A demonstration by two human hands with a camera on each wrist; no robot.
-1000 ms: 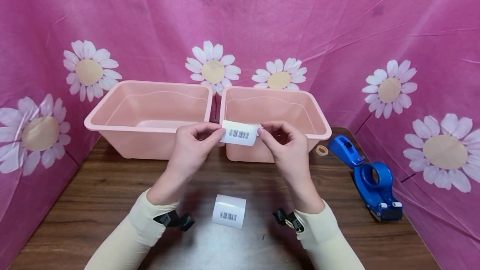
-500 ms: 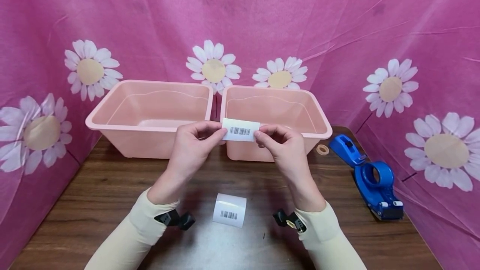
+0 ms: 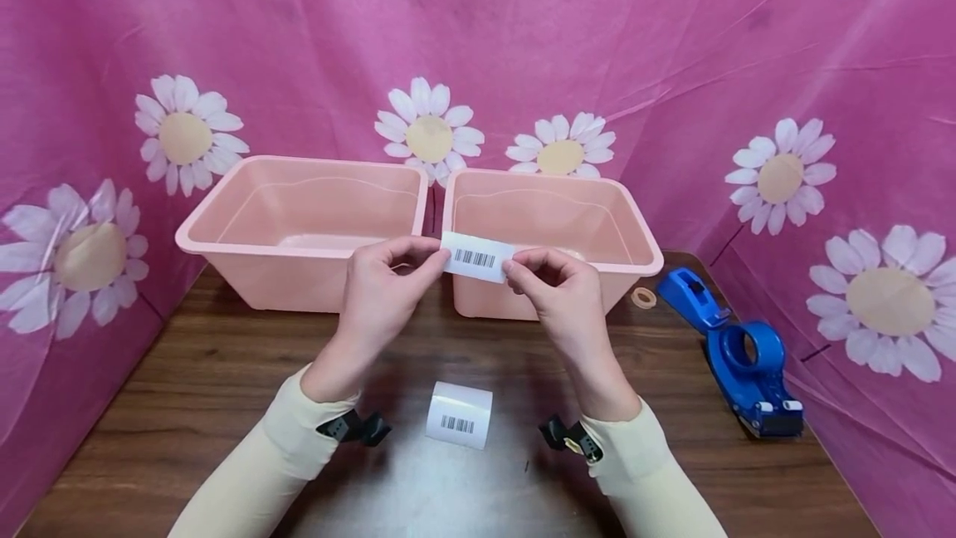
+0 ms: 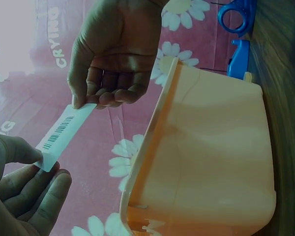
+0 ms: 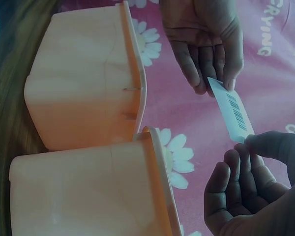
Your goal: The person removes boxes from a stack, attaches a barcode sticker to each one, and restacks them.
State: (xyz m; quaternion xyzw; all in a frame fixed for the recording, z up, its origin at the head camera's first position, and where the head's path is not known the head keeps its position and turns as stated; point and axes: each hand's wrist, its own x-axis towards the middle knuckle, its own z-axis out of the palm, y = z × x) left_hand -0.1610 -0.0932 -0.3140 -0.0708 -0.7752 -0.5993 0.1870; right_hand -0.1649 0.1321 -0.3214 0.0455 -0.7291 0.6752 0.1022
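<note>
Both hands hold up a small white barcode label (image 3: 475,257) in front of the right pink bin. My left hand (image 3: 384,289) pinches its left end between thumb and fingers, and my right hand (image 3: 563,297) pinches the right end the same way. The left wrist view shows the label (image 4: 64,133) stretched between the two thumbs, barcode visible. In the right wrist view the label (image 5: 233,112) looks nearly flat. Below the hands, a roll of white barcode labels (image 3: 460,415) lies on the table, a printed label facing up.
Two pink bins stand side by side at the back, the left one (image 3: 272,281) and the right one (image 3: 493,301). A blue tape dispenser (image 3: 747,380) lies at the right. Near it is a small tan ring (image 3: 643,298). A flowered pink cloth (image 3: 478,15) hangs behind the wooden table (image 3: 187,413).
The label's right end, tilted and partly bent a second ago, has been drawn straighter by the right hand. The label has risen slightly; both hands keep their pinch.
</note>
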